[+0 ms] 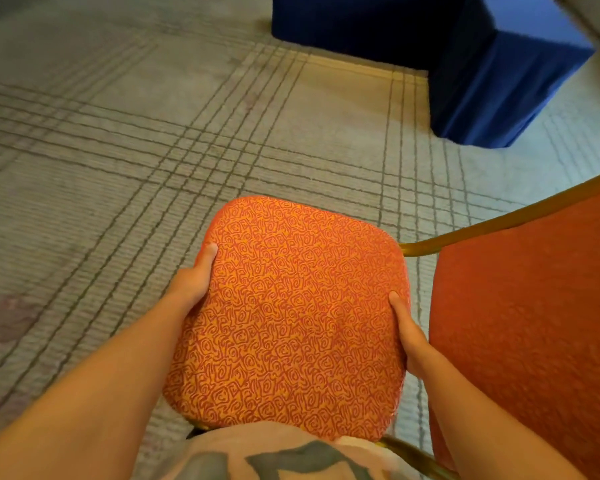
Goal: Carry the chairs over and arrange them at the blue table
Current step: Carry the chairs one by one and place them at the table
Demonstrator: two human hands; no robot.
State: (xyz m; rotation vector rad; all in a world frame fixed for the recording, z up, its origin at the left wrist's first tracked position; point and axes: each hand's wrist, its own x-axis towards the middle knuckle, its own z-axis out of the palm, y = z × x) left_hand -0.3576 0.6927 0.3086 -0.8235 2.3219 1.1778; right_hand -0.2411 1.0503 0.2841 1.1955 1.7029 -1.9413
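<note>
– Orange cloth with a red scribble pattern, is that what the grip is on?

– Yes. It is the padded seat (291, 317) of a chair (400, 249). The left hand (194, 282) clamps the seat's left edge and the right hand (411, 337) clamps its right edge. Each thumb lies on top of the cloth. The other fingers go under the rim, out of sight.

– So both hands hold it?

– Both, one on each side, with bare forearms reaching down from the lower corners.

– Which way does the chair lie?

– The seat's face is turned up toward the camera. Its longer line runs from the person's shirt (274, 455) away toward the far floor, leaning a little left. The near edge touches or overlaps the shirt.

– And the back?

– A plain red padded back (527, 341) stands just beside the seat on the right, so the chair sits sideways to the person. A gold metal tube (499, 221) runs from the seat's far right corner along the top of that back. Another bit of gold tube shows below the near right corner.

– Legs?

– Hidden under the seat. I cannot tell whether they touch the floor.

– What is around it?

– Grey carpet (118, 150) crossed by bands of dark lines. The blue desk (492, 88) is ahead and to the right, well apart from the chair. Its blue cloth hangs down to the carpet.
</note>
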